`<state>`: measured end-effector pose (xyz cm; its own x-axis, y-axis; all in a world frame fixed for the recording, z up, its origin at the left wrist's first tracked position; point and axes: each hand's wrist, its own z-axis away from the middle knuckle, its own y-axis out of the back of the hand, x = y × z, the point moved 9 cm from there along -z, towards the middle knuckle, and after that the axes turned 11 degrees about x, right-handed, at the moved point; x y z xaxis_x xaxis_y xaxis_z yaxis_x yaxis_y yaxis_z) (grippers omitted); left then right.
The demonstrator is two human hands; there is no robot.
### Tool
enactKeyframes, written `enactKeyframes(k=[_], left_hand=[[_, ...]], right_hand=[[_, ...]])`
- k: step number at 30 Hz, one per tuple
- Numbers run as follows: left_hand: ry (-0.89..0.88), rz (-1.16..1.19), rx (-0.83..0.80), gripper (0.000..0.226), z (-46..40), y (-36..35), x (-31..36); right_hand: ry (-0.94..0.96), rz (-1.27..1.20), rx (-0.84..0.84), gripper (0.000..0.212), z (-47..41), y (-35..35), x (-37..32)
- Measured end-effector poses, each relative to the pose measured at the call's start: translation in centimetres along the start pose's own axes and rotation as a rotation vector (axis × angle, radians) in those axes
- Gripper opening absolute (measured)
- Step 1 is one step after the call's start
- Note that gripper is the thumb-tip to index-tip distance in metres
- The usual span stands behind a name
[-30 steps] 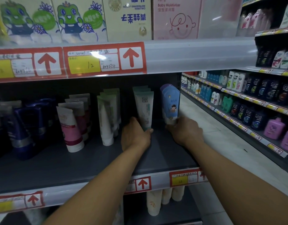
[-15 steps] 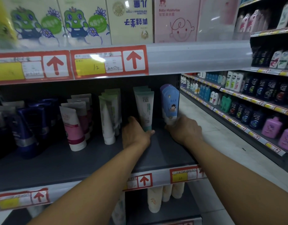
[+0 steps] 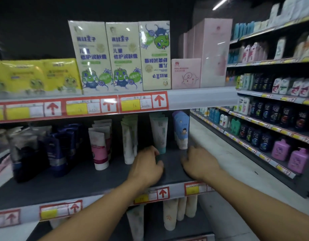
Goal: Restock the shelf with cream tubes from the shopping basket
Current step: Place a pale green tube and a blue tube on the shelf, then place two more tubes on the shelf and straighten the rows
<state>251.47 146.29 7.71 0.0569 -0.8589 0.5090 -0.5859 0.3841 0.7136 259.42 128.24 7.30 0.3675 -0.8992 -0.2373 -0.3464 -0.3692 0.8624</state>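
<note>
On the dark middle shelf (image 3: 98,181) a white-and-teal cream tube (image 3: 159,131) heads a row standing cap down. Right of it is a row of blue cream tubes (image 3: 181,129) with a cartoon child. My left hand (image 3: 146,167) hovers just in front of the teal tube's cap with loosely curled fingers and holds nothing. My right hand (image 3: 200,164) lies low over the shelf below the blue tube, apart from it and empty. The shopping basket is out of view.
More tube rows stand to the left: pale green (image 3: 128,140), pink-and-white (image 3: 99,146), dark blue (image 3: 59,146). Cartoon-frog boxes (image 3: 122,56) fill the shelf above. Cream tubes (image 3: 171,214) stand on the shelf below. Shampoo shelves (image 3: 265,119) run along the aisle at right.
Both hands have let go of the tube bases and drawn back toward the shelf's front edge. The view has tilted upward, showing more of the upper shelf.
</note>
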Motion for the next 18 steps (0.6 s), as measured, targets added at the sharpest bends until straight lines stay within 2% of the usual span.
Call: enactKeyframes(k=[9, 18], left_hand=[[-0.105, 0.006, 0.090, 0.030, 5.3, 6.1, 0.3], [-0.092, -0.018, 0.173, 0.024, 11.1, 12.2, -4.3]], right_hand=[[0.131, 0.030, 0.131, 0.032, 5.8, 3.5, -5.7], [0.299, -0.063, 0.229, 0.014, 13.0, 3.4, -14.2]])
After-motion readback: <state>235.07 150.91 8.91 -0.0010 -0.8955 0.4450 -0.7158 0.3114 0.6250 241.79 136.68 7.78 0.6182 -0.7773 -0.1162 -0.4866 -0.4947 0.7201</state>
